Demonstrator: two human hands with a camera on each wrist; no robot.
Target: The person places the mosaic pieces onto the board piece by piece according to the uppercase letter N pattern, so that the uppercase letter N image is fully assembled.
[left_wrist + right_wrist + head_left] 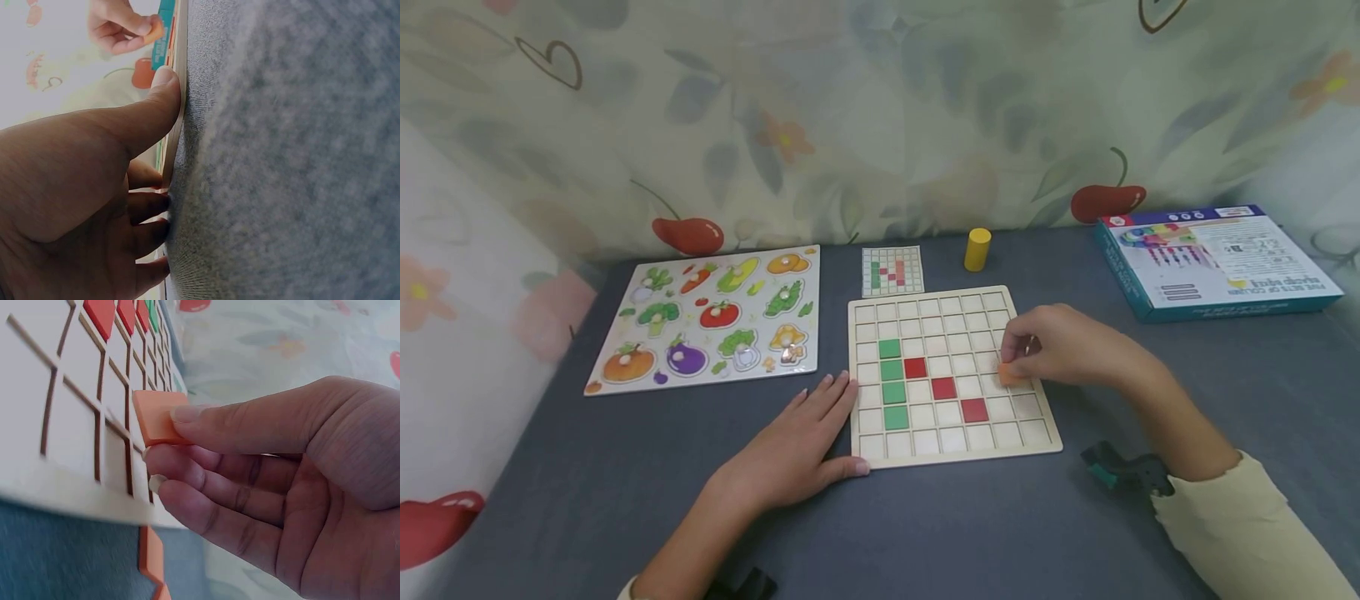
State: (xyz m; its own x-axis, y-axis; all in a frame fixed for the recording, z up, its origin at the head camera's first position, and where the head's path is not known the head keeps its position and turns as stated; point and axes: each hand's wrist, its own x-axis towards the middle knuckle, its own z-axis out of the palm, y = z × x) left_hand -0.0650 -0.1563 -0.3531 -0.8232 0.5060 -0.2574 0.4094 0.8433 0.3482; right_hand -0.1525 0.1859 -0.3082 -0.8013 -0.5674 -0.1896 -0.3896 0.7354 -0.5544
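A pale wooden grid board (962, 457) lies on the dark cloth. Several green square tiles (891, 369) form a column in its left part, and three red tiles (943, 388) step diagonally down to the right. With thumb and fingers my right hand (1067, 346) pinches an orange square tile (156, 415) over cells near the board's right edge. The right wrist view shows more orange tiles (151, 556) on the cloth beside the board. My left hand (790, 454) rests at the board's left edge, fingers extended, thumb touching the lower left corner.
Behind the board lies a small pattern card (892, 272) with coloured squares. A yellow cylinder (977, 250) stands right of it. On the left is a vegetable peg puzzle (700, 321); a flat printed box (1217, 258) lies at the back right. Floral fabric hangs behind.
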